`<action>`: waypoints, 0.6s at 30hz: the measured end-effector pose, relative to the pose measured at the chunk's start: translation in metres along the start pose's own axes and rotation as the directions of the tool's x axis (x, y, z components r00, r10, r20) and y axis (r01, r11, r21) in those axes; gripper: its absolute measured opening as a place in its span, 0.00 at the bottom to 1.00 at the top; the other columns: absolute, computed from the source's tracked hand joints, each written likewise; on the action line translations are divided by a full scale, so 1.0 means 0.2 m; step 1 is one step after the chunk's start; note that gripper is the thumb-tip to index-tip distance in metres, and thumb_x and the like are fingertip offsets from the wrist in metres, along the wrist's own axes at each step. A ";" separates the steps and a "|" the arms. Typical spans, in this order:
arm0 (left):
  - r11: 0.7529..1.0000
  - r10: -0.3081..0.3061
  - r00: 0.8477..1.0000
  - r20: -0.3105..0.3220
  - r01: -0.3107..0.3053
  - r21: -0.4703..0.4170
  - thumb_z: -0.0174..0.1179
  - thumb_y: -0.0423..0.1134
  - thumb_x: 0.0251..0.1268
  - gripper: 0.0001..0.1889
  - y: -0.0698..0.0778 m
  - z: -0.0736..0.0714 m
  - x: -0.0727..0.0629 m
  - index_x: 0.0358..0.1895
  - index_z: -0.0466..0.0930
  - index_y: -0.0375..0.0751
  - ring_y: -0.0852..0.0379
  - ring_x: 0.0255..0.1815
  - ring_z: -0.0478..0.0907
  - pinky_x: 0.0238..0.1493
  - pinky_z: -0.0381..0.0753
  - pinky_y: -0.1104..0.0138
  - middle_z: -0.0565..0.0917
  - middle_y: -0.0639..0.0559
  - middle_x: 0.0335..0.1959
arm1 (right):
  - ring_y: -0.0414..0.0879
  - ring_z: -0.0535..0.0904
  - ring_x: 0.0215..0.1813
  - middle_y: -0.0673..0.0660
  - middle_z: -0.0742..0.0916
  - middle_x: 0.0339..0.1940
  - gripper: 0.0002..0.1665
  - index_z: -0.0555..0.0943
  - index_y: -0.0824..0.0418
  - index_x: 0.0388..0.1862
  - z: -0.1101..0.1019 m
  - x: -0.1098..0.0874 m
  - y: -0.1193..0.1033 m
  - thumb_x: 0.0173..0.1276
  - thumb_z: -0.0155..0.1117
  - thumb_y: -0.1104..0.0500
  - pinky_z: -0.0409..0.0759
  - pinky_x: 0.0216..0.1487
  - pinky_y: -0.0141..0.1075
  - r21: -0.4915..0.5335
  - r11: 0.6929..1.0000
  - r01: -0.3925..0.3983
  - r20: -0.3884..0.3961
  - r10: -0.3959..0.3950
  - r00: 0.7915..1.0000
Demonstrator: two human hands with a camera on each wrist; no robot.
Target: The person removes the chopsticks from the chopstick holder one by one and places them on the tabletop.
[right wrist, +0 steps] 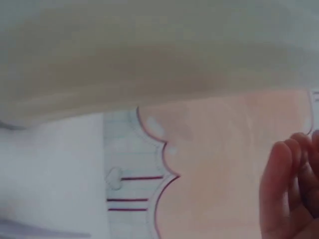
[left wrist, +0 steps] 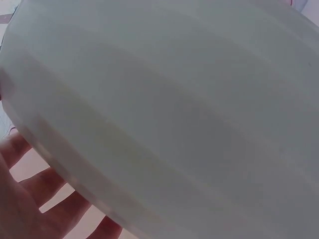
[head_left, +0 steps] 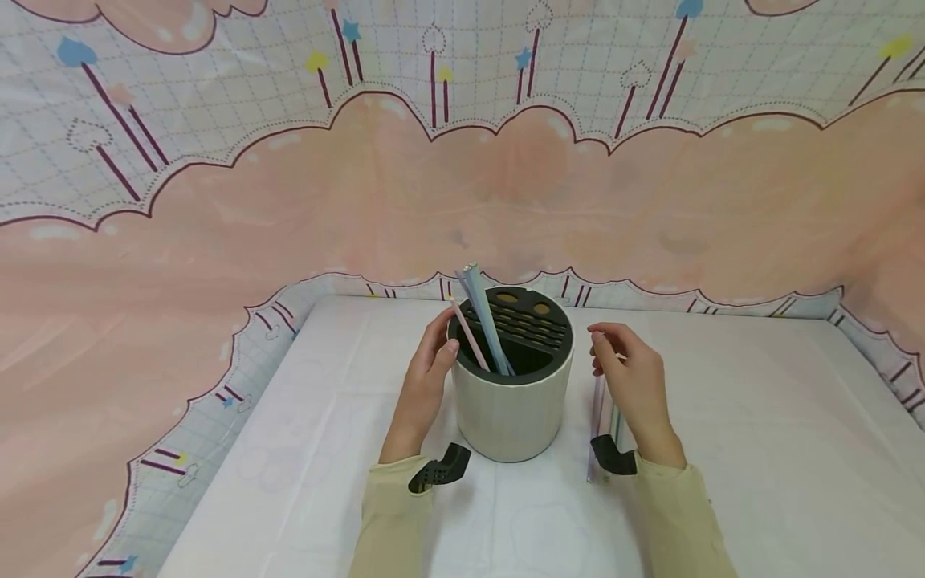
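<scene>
A round, pale pen holder (head_left: 509, 421) with a black slotted top (head_left: 531, 321) stands upright on the table. My left hand (head_left: 424, 385) holds its left side, thumb at the front of the rim, fingers farther round. In the left wrist view the holder's ribbed wall (left wrist: 164, 114) fills most of the picture, with fingers (left wrist: 65, 209) along its edge. A slim pink pen-like stick (head_left: 470, 333) and several light-blue ones (head_left: 486, 317) lean in its open compartment. To the right of the holder, my right hand (head_left: 636, 385) hovers apart from it, fingers loosely bent and holding nothing.
Several slim, clear-looking sticks (head_left: 594, 461) lie on the white tabletop (head_left: 780, 449) beneath the right hand, partly hidden by it. Behind the table hangs a pink and checked cloth (head_left: 506, 201). Both wrists carry black camera mounts (head_left: 442, 470).
</scene>
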State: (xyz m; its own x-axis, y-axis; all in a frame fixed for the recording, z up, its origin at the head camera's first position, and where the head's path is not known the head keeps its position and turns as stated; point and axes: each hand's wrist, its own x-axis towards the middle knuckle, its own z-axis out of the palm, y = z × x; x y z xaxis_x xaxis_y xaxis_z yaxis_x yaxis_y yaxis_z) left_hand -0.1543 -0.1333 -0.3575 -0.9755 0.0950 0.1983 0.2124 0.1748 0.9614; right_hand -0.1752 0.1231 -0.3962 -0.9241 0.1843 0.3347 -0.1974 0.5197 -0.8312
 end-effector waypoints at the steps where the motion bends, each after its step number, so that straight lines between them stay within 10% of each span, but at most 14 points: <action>1: 1.000 0.000 1.000 -0.001 0.000 0.000 0.41 0.45 0.69 0.23 0.00 0.00 0.00 0.67 0.55 0.54 0.55 0.68 0.51 0.63 0.56 0.55 0.55 0.58 0.68 | 0.43 0.75 0.24 0.55 0.80 0.27 0.16 0.78 0.54 0.44 0.00 -0.01 -0.02 0.66 0.50 0.48 0.77 0.26 0.28 0.015 1.000 0.024 -0.033 -0.024 0.999; 8: 1.000 -0.003 1.000 -0.004 0.003 0.000 0.41 0.45 0.69 0.23 -0.01 0.00 0.00 0.66 0.56 0.56 0.55 0.68 0.51 0.63 0.56 0.55 0.55 0.59 0.68 | 0.38 0.75 0.24 0.49 0.80 0.25 0.09 0.80 0.60 0.36 0.01 -0.06 -0.16 0.64 0.56 0.58 0.74 0.28 0.23 0.068 0.953 0.294 -0.198 -0.276 0.941; 18: 1.000 -0.015 1.000 -0.010 0.015 0.010 0.41 0.44 0.69 0.23 0.00 0.00 -0.01 0.67 0.55 0.55 0.54 0.68 0.51 0.62 0.57 0.54 0.54 0.58 0.68 | 0.43 0.74 0.40 0.51 0.82 0.33 0.07 0.81 0.62 0.34 0.06 -0.13 -0.29 0.58 0.59 0.68 0.71 0.43 0.28 0.073 0.851 0.520 -0.228 -0.494 0.839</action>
State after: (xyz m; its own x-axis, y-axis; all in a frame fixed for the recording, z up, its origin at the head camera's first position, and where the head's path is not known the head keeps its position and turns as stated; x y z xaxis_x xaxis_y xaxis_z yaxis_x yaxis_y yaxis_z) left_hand -0.1523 -0.1327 -0.3582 -0.9791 0.0826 0.1860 0.1985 0.1858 0.9623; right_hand -0.1440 0.0779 -0.3628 -0.6039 0.0880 0.7922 -0.6727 0.4769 -0.5657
